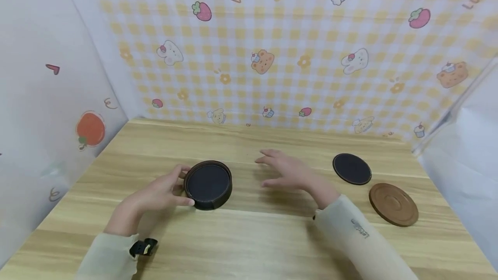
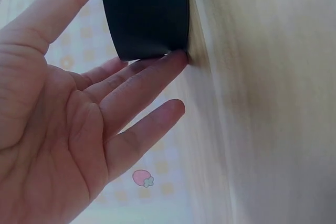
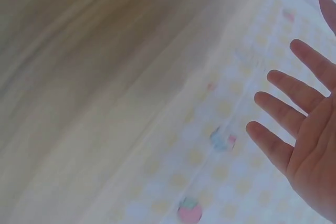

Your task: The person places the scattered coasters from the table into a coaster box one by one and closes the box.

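Note:
A round black coaster holder point(image 1: 213, 204) stands on the wooden table with a black disc, seemingly a coaster point(image 1: 208, 180), lying inside its rim. My left hand point(image 1: 161, 191) holds the holder from its left side, thumb at the near edge and fingers at the far edge. In the left wrist view, several fingertips touch the holder's dark wall point(image 2: 147, 14), while the little finger stands apart from it. My right hand point(image 1: 288, 171) hovers to the right of the holder, fingers spread and nothing in it. The right wrist view shows its palm and straight fingers point(image 3: 283, 145).
To the right, a loose black round coaster point(image 1: 352, 168) lies flat on the table point(image 1: 233, 245). Nearer and further right is a brown wooden disc point(image 1: 394, 204) with a ringed face. A yellow-checked patterned cloth point(image 1: 249, 33) hangs behind the table, with white sheets at both sides.

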### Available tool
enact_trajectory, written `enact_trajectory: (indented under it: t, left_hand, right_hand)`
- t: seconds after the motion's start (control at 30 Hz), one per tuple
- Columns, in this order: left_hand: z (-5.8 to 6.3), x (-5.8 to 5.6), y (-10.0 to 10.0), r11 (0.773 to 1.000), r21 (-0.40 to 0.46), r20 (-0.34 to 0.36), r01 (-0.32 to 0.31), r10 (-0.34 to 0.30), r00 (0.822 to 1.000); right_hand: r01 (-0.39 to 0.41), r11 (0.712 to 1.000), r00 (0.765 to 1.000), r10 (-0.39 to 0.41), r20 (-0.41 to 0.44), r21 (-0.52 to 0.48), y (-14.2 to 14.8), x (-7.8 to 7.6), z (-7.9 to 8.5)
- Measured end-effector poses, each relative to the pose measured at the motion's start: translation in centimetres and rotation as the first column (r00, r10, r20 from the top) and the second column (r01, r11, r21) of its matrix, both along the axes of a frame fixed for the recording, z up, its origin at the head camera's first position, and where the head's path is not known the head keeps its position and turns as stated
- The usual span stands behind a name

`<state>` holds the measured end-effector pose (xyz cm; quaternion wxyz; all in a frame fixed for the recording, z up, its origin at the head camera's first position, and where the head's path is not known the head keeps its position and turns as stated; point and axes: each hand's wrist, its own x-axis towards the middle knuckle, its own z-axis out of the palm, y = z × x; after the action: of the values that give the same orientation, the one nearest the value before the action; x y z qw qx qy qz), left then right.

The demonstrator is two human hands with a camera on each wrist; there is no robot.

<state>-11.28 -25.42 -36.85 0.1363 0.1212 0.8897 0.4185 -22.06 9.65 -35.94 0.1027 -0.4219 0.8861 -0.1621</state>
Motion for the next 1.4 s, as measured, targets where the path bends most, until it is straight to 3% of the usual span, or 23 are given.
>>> enact_trajectory:
  t: [0.13,0.5,0.77,1.13,1.4]
  left_hand:
    - [-0.1,0.2,0.0,1.0,0.014,0.012,0.012,-0.012,1.0]
    - [0.2,0.3,-0.2,1.0,-0.002,-0.009,0.006,-0.006,1.0]
    - [0.2,0.3,-0.1,1.0,-0.007,-0.005,0.0,0.0,1.0]
    - [0.3,0.1,-0.3,1.0,-0.019,0.001,-0.008,0.008,1.0]
    - [0.2,0.1,-0.3,1.0,-0.024,0.01,-0.012,0.013,1.0]
  right_hand:
    - [0.021,1.0,0.999,-0.021,-0.04,-0.001,3.2,-0.3,0.1]
    - [0.175,0.984,0.983,-0.173,-0.057,0.032,10.2,-1.1,0.9]
    - [0.211,0.976,0.976,-0.208,-0.067,0.048,14.1,-2.5,1.1]
    - [0.299,0.948,0.954,-0.301,-0.007,0.109,18.8,-4.8,-0.5]
    - [0.332,0.935,0.939,-0.341,0.055,0.124,20.4,-5.6,-1.2]
